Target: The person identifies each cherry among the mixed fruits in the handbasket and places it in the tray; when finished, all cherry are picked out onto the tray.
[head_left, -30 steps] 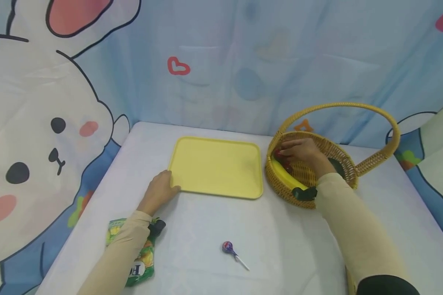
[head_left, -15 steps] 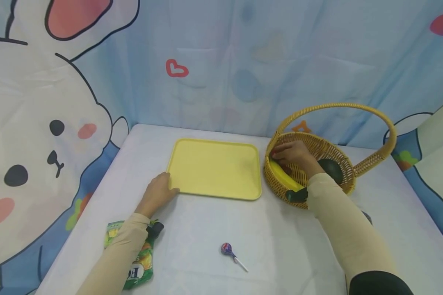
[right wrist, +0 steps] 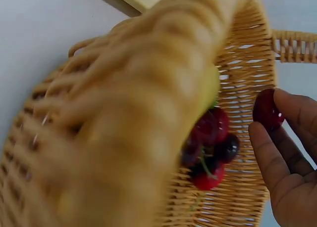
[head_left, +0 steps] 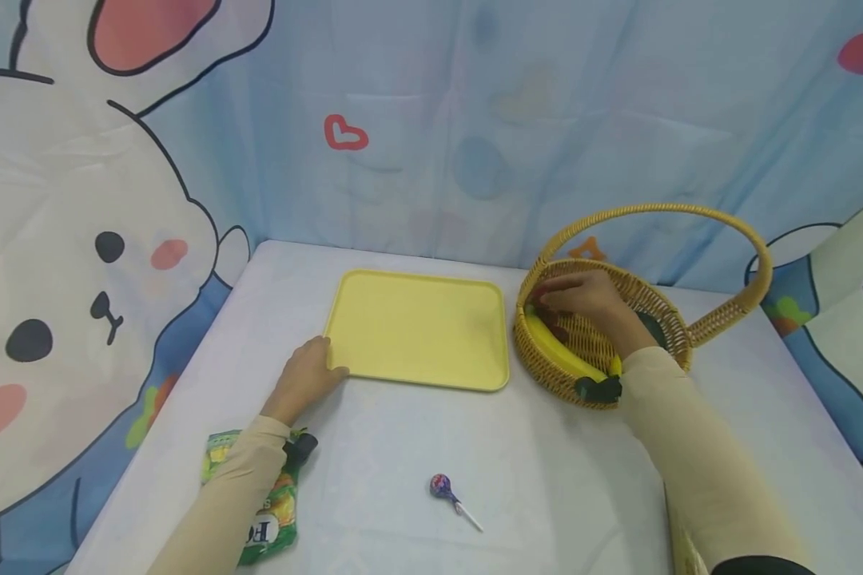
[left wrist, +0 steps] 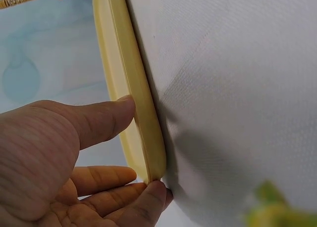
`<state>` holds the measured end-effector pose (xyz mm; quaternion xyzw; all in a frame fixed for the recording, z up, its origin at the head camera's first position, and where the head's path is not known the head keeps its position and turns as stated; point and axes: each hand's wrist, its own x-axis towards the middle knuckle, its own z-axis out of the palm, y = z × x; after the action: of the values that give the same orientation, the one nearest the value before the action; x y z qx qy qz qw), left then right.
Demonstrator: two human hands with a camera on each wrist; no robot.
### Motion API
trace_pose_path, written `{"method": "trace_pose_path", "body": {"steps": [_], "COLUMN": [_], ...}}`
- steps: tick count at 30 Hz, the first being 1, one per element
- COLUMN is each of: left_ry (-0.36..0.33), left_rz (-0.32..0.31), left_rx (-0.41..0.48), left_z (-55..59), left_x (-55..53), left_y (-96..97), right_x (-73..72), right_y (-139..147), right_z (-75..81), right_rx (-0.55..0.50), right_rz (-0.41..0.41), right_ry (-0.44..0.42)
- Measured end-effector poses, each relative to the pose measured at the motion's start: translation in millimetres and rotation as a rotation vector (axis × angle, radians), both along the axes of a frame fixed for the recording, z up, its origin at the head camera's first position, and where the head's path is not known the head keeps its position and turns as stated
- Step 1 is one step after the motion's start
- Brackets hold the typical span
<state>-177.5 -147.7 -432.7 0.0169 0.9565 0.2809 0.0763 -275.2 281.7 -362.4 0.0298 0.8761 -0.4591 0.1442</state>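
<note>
My left hand [head_left: 306, 378] holds the near left corner of a yellow tray [head_left: 417, 329], which lies flat. In the left wrist view the thumb lies on the tray's rim and the fingers bend round its corner. My right hand [head_left: 588, 299] reaches into a wicker basket [head_left: 672, 307] with a tall handle. Between thumb and fingers it pinches a dark red cherry [right wrist: 266, 108], near the basket's inner wall. Below that, a bunch of cherries [right wrist: 208, 148] lies in the basket. A banana [head_left: 557, 343] runs along its left side, and a dark green rounded thing [head_left: 653, 327] is partly hidden.
A purple-wrapped lollipop [head_left: 455, 499] lies on the white tabletop [head_left: 546, 487] nearest the front. Under my left forearm is a green snack bag [head_left: 276, 519]. Part of a yellowish thing [head_left: 682, 543] shows beside my right sleeve. A printed curtain [head_left: 431, 128] hangs behind.
My right hand shifted slightly left in the basket, then back right, uncovering then partly covering the dark green thing. The left hand, tray and lollipop stay put.
</note>
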Motion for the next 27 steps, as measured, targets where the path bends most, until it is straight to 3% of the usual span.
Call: {"method": "trace_pose_path", "body": {"steps": [8,17,21,27], "left_ry": [0.012,0.04,0.055,0.028], "left_rz": [-0.007,-0.025,-0.035,-0.027], "left_rx": [0.001,0.004,0.015,0.03], "left_z": [-1.5,-2.7,-4.9,-6.4], "left_x": [2.3,3.9,2.7,1.2], "left_y": [-2.0,-3.5,-2.3,-3.2], "right_x": [22.9,63.2,71.3,62.6], "right_y": [8,-17,-41,-85], "right_z": [20.9,38.8,35.0,7.7], "right_rx": [0.084,0.014,-0.072,-0.141], "right_rz": [0.075,0.125,0.183,0.255], "right_ry": [0.079,0.122,0.134,0.127]}}
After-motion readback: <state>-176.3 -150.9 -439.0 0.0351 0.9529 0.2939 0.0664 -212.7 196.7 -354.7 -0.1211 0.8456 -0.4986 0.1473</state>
